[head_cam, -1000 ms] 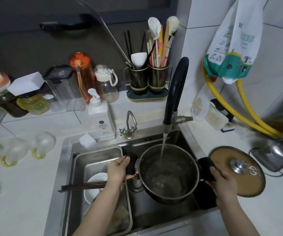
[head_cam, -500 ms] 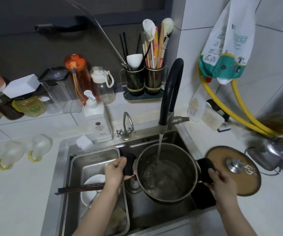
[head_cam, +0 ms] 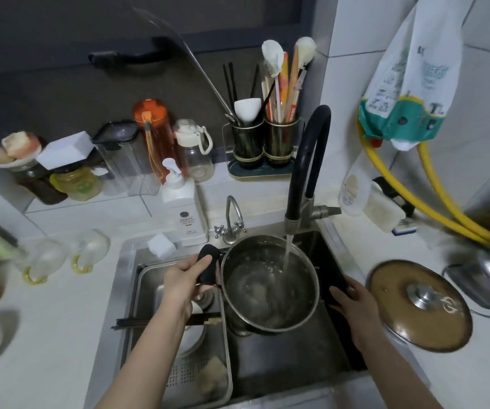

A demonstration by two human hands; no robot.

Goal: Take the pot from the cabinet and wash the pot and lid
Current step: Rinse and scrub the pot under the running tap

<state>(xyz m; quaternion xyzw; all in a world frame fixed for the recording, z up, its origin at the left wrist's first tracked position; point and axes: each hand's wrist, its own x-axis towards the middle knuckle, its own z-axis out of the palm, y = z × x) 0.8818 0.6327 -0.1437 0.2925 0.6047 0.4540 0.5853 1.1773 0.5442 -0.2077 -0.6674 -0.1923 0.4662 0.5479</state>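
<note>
While water is running from the black faucet (head_cam: 308,160) into it, a person is holding a steel pot (head_cam: 270,283) over the sink (head_cam: 291,370), tilting it so the side at the left hand (head_cam: 183,280) is riding higher than the side at the right hand (head_cam: 353,299). The left hand is closing its fingers around the pot's black left handle (head_cam: 207,265), while the right hand is wrapping around the opposite black handle (head_cam: 338,286), most of which is lying hidden under the palm. The stream is landing inside the pot near its far rim, between the two hands, and water is pooling in the bottom. Just right of the right hand, the brown glass lid (head_cam: 419,305) with its metal knob is lying flat on the white surface (head_cam: 46,335), apart from the pot. Below the left hand, dark chopsticks (head_cam: 137,322) are resting across a steel drain basket (head_cam: 149,290) holding a white bowl (head_cam: 192,335). Beyond the left hand, a white soap dispenser (head_cam: 183,208) is standing at the sink's back edge beside a small white sponge block (head_cam: 161,246).
</note>
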